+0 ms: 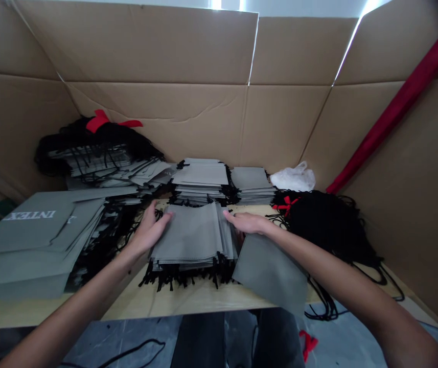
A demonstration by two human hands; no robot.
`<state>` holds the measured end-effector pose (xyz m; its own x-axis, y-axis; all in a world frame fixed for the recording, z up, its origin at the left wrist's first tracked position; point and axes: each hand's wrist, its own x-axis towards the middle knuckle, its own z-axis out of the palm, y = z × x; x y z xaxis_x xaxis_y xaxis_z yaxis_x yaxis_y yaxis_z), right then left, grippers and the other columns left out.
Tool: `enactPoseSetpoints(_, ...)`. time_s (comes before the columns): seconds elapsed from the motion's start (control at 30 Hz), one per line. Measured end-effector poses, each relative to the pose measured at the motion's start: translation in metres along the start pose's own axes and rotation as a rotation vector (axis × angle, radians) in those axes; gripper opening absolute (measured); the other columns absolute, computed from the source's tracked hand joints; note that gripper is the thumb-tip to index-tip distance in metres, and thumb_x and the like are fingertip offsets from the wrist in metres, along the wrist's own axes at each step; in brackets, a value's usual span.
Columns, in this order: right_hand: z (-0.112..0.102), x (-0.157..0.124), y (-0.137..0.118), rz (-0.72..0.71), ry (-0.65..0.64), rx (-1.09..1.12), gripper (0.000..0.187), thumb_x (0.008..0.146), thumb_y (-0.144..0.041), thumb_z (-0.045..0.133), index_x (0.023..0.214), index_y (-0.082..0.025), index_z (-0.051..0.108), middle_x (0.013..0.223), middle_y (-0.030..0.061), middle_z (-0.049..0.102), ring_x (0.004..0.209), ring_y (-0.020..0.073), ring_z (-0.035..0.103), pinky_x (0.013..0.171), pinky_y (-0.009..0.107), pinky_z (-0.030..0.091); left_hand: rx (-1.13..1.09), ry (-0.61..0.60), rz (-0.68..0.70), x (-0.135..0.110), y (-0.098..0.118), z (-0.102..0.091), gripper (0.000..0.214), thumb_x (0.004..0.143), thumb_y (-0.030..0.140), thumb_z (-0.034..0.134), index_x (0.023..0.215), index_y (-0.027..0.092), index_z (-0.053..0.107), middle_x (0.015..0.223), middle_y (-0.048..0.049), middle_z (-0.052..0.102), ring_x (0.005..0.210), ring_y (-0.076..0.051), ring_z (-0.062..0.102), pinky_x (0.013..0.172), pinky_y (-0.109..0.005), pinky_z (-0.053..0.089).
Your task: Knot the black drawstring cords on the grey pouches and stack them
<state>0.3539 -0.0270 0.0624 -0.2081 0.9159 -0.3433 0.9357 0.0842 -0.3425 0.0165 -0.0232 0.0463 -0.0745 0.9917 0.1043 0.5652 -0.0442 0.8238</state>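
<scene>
**Left hand point(150, 230) and right hand point(247, 222)** lie open, fingers extended, against opposite sides of a stack of grey drawstring bags point(190, 237) on a wooden table point(188, 301), touching it without a closed grip. Tangled black cords point(188, 273) hide the stack's near edge. A loose grey bag point(268, 273) overhangs the table edge just below the right hand.

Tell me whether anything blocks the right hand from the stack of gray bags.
Nothing visible does: the right hand lies against the stack of gray bags at its upper right corner. A loose gray bag lies below the hand, not between them.
</scene>
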Motion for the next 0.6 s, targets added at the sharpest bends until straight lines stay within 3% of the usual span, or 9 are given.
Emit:
enactPoseSetpoints(0.07,-0.016,0.000,0.011,0.054,0.004,-0.061,0.035,0.111,-0.048,0.065,0.127,-0.017,0.073,0.131,0.0104,0.073,0.114,0.0243,0.073,0.102,0.044,0.064,0.036,0.030,0.110,-0.004,0.014,-0.008,0.086,0.100,0.059,0.064,0.170,0.018,0.038,0.181,-0.0208,0.031,0.171,-0.041,0.026,0.142,-0.063,0.018)
enactPoseSetpoints(0.13,-0.037,0.004,0.023,0.115,0.061,-0.137,0.035,0.111,-0.047,0.066,0.129,-0.017,0.073,0.133,0.0113,0.072,0.116,0.0248,0.073,0.103,0.045,0.063,0.052,0.043,0.241,-0.012,0.035,-0.015,0.085,0.098,0.060,0.063,0.169,0.020,0.040,0.180,-0.0165,0.035,0.169,-0.038,0.031,0.142,-0.060,0.020)
enactPoseSetpoints(0.3,-0.081,0.036,0.037,0.243,0.217,-0.329,0.039,0.107,-0.040,0.073,0.137,-0.015,0.070,0.143,0.0165,0.067,0.126,0.0279,0.069,0.109,0.048,0.061,-0.033,-0.014,0.485,-0.047,0.110,-0.027,0.064,0.101,0.061,0.064,0.157,0.030,0.057,0.163,-0.0085,0.059,0.145,-0.035,0.061,0.125,-0.059,0.052)
enactPoseSetpoints(0.47,-0.091,0.071,0.038,0.182,0.171,-0.410,0.036,0.108,-0.039,0.072,0.137,-0.018,0.069,0.141,0.0128,0.068,0.123,0.0268,0.070,0.106,0.049,0.062,-0.208,0.013,0.673,-0.076,0.171,-0.034,0.054,0.103,0.048,0.068,0.155,0.033,0.060,0.156,-0.0063,0.064,0.142,-0.036,0.063,0.117,-0.058,0.059)
enactPoseSetpoints(0.6,-0.086,0.081,0.051,0.149,0.184,-0.434,0.041,0.108,-0.039,0.073,0.141,-0.016,0.067,0.142,0.0138,0.067,0.124,0.0276,0.070,0.105,0.049,0.063,-0.354,0.020,0.695,-0.081,0.186,-0.039,0.046,0.103,0.043,0.067,0.148,0.035,0.064,0.151,-0.0038,0.067,0.137,-0.035,0.066,0.116,-0.057,0.060)
